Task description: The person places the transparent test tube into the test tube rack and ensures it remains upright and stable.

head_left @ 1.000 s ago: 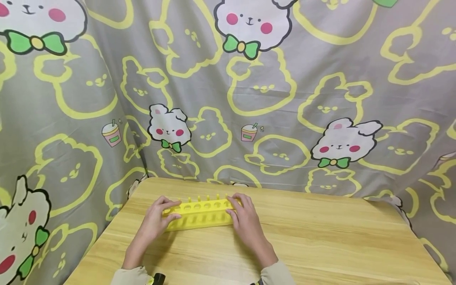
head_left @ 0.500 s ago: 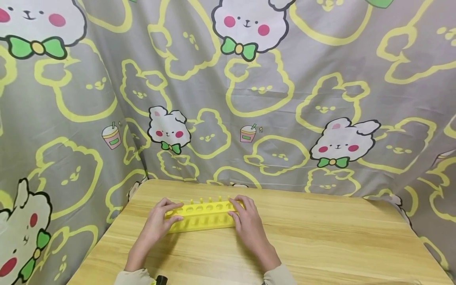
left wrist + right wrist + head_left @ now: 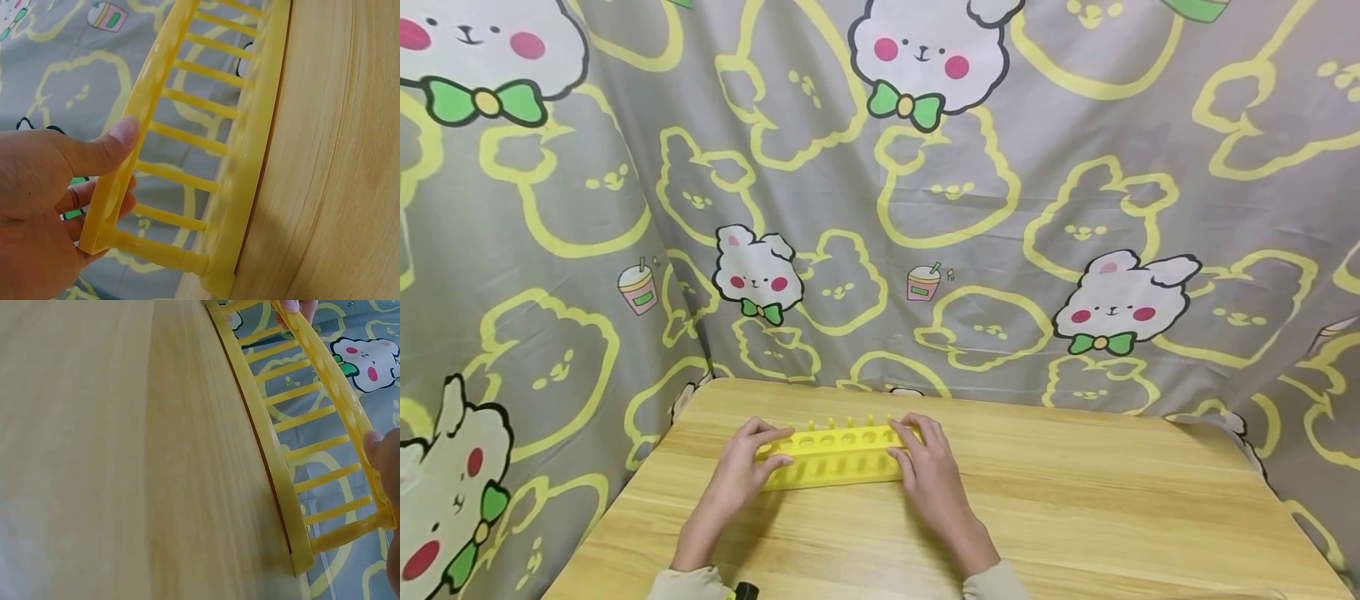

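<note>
A yellow plastic rack (image 3: 835, 473) with a row of holes along its upper bar and thin pegs rising behind stands on the wooden table. At its left end, my left hand (image 3: 739, 471) grips the upper bar, thumb in front and fingers behind; the left wrist view shows the thumb of that hand (image 3: 44, 181) on the bar (image 3: 150, 81), above the end post. My right hand (image 3: 931, 467) holds the same bar at the right end, and its thumb (image 3: 374, 449) presses the bar in the right wrist view. Slim rods join the upper bar to the base (image 3: 265, 434).
The wooden tabletop (image 3: 1075, 492) extends right and toward the front. Behind and to the sides hangs a grey curtain (image 3: 970, 267) with yellow outlines and white rabbit faces. A black item (image 3: 746, 591) shows by the left sleeve (image 3: 688, 583).
Both hands and the yellow rack have shifted slightly to the right in the head view. The grip at each end looks the same.
</note>
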Demonstrator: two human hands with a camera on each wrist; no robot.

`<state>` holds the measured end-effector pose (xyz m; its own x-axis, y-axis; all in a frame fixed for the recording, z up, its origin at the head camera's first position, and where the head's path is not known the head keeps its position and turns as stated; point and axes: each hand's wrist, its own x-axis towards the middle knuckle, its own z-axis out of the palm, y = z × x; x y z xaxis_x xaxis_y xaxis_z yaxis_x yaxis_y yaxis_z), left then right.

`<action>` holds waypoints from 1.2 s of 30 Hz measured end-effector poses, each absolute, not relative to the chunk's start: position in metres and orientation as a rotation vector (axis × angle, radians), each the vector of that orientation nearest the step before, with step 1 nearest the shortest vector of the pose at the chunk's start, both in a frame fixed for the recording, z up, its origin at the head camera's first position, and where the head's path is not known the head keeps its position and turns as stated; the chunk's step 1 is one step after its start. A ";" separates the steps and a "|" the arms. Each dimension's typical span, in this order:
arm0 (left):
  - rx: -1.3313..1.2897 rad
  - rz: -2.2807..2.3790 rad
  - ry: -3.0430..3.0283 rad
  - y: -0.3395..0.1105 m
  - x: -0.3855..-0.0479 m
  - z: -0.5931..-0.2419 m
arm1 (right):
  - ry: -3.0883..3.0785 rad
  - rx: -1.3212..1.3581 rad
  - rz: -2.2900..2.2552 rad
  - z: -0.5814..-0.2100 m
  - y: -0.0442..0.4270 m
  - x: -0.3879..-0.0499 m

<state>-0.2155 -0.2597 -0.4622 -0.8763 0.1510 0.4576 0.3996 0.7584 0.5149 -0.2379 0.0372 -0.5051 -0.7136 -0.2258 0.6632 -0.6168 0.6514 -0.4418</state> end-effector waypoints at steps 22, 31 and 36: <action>-0.460 -0.910 -2.528 -0.244 -0.215 -0.464 | -2.294 0.638 0.885 -0.506 0.057 -0.229; -0.479 -0.882 -2.533 -0.239 -0.217 -0.463 | -2.274 0.635 0.887 -0.505 0.062 -0.229; -0.493 -0.893 -2.553 -0.228 -0.222 -0.465 | -2.316 0.592 0.888 -0.503 0.073 -0.226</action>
